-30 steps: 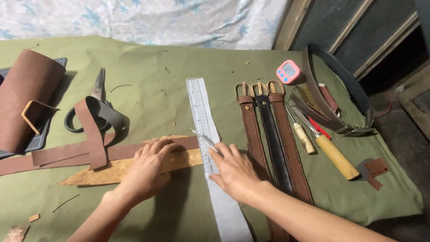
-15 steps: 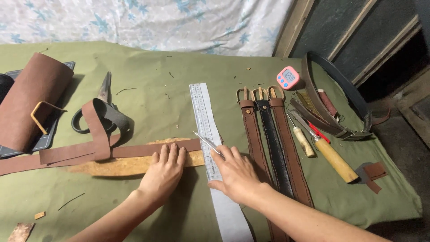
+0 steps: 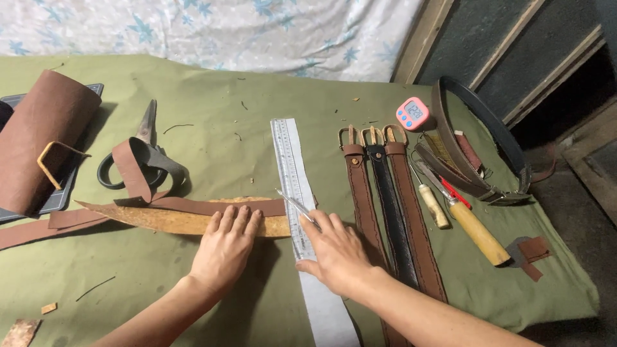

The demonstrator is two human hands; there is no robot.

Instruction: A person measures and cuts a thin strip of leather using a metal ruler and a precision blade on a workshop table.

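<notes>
Left hand (image 3: 225, 247) flat on leather strip (image 3: 180, 218); right hand (image 3: 334, 250) grip holds awl (image 3: 294, 205) (against the ruler (image 3: 292, 180))

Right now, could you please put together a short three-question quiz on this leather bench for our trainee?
1. True or false: the left hand presses flat on the tan leather strip.
2. What does the right hand hold against the steel ruler? A) scissors B) a thin metal tool C) a brush
3. How many buckled belts lie side by side to the right of the ruler?

Key: 1 true; 2 B, the thin metal tool; 3 three.
</notes>
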